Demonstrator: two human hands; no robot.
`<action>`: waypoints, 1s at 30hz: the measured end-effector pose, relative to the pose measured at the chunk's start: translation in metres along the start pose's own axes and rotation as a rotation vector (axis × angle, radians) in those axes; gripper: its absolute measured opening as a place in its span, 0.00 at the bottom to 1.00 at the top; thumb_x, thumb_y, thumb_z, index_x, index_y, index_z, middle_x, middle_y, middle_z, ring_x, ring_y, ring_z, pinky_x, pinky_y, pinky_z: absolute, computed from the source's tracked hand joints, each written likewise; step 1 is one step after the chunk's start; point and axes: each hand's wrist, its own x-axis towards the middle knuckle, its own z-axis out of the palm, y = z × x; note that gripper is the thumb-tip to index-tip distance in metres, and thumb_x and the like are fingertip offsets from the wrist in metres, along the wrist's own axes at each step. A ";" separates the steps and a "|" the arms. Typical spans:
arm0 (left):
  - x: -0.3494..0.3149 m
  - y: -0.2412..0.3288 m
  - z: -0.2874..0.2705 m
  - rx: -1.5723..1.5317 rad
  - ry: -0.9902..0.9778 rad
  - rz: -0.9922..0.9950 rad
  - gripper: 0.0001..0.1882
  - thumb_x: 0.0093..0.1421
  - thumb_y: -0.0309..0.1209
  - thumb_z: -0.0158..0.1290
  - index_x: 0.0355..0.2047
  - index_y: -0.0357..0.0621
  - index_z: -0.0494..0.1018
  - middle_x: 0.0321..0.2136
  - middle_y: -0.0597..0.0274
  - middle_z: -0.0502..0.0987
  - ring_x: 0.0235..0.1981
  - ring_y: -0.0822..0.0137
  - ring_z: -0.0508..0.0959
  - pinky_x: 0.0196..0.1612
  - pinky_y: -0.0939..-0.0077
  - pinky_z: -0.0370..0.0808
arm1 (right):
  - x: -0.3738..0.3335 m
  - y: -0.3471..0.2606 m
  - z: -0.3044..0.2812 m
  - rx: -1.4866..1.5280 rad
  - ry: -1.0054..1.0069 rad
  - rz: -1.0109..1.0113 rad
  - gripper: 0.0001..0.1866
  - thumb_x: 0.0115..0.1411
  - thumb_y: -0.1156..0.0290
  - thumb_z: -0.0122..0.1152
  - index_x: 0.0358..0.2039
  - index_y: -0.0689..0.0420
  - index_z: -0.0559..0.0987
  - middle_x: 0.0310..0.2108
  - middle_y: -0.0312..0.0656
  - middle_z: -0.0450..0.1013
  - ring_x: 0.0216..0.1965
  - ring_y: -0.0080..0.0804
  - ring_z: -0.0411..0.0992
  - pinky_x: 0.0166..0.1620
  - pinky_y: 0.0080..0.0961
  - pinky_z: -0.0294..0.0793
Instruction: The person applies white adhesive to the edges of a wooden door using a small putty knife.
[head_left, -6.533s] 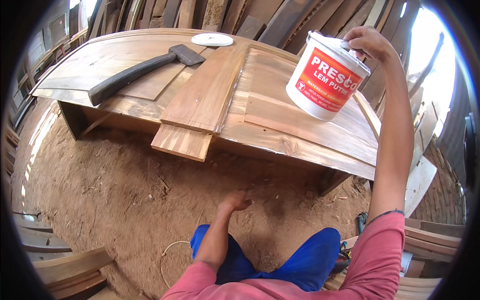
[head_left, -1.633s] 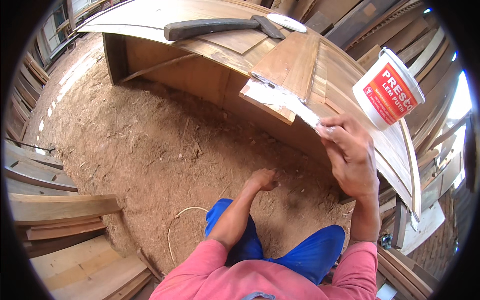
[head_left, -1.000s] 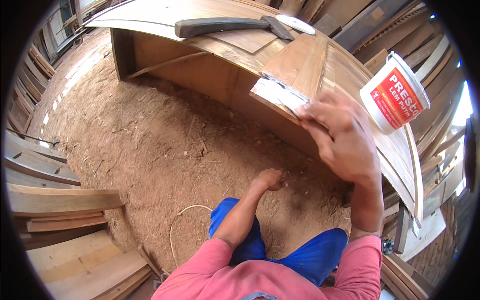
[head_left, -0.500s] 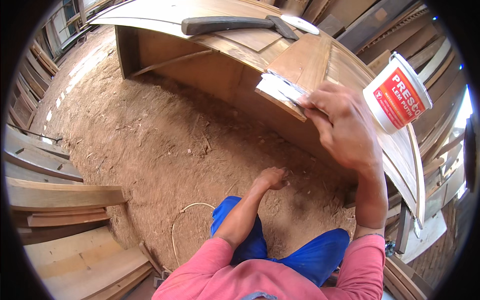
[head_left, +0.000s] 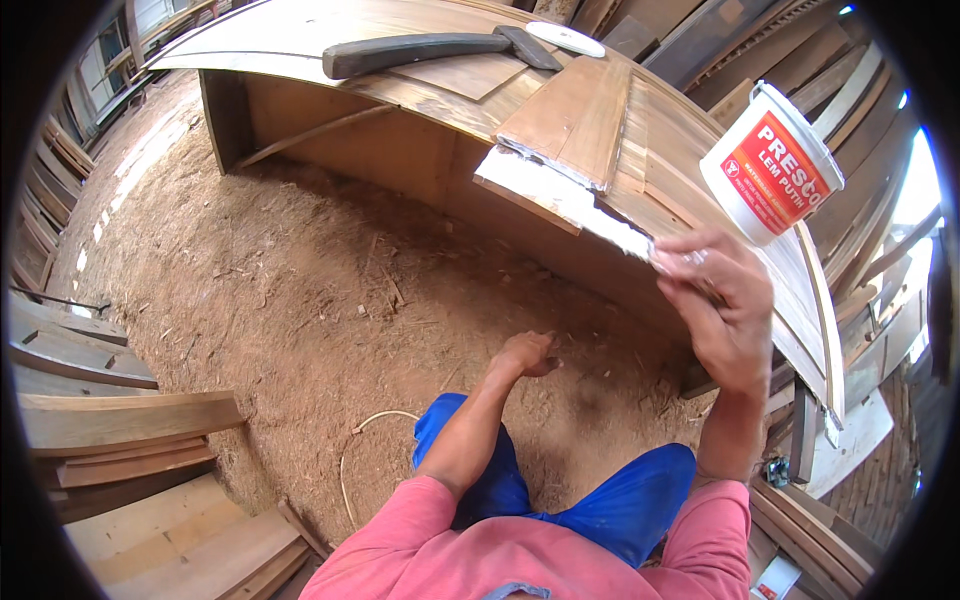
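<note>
The projecting wood piece (head_left: 530, 190) sticks out toward the person from the near edge of the bench (head_left: 460, 80), a little right of its middle, and white paste covers its upper face. Directly behind it, on the far side, a wider brown board (head_left: 565, 125) lies flat on the bench top, its near end smeared with the same paste. The right hand (head_left: 720, 300) is raised at the near edge of the bench, to the right of the wood piece. Its fingers are pinched around the near end of a white-coated strip (head_left: 618, 234), which runs left and away to the paste-covered end of the wood; whether the two touch is hard to tell. Some white marks the knuckles.

The left hand (head_left: 527, 354) hangs above the brown floor (head_left: 300, 330), in front of the person's left knee, its fingers loosely curled; whether they close on anything cannot be told.

On the right of the bench stands a white bucket (head_left: 765, 170) with a red label. A dark hammer (head_left: 420, 52) lies to the left on the bench, its head toward the brown board, and a round white lid (head_left: 567, 38) lies just beyond the head. Near left, curved boards (head_left: 140, 410) are piled up.
</note>
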 end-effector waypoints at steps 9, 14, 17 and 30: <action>0.007 -0.007 0.012 0.030 0.085 0.012 0.33 0.59 0.50 0.56 0.60 0.46 0.66 0.51 0.45 0.77 0.55 0.47 0.74 0.56 0.53 0.72 | 0.010 -0.002 0.006 -0.254 -0.014 -0.038 0.09 0.56 0.83 0.61 0.37 0.61 0.81 0.29 0.42 0.78 0.32 0.32 0.78 0.36 0.26 0.76; 0.010 -0.008 0.018 0.048 0.094 0.008 0.34 0.60 0.50 0.56 0.60 0.44 0.66 0.51 0.45 0.77 0.56 0.47 0.74 0.57 0.54 0.71 | 0.020 0.008 0.018 0.043 0.043 0.275 0.07 0.59 0.80 0.59 0.39 0.65 0.79 0.27 0.44 0.77 0.25 0.27 0.77 0.32 0.23 0.75; 0.008 -0.004 0.011 0.054 0.071 -0.006 0.34 0.60 0.51 0.56 0.60 0.44 0.65 0.52 0.45 0.76 0.56 0.47 0.74 0.58 0.54 0.71 | 0.023 0.003 0.019 0.024 -0.045 0.359 0.08 0.59 0.80 0.60 0.39 0.65 0.80 0.30 0.46 0.78 0.30 0.30 0.79 0.37 0.25 0.76; 0.009 -0.009 0.013 0.033 0.082 -0.010 0.35 0.60 0.51 0.56 0.61 0.43 0.65 0.53 0.43 0.76 0.56 0.46 0.73 0.58 0.54 0.71 | 0.000 0.013 0.009 -0.165 -0.094 -0.091 0.13 0.52 0.84 0.65 0.38 0.59 0.82 0.35 0.41 0.77 0.39 0.37 0.77 0.40 0.29 0.75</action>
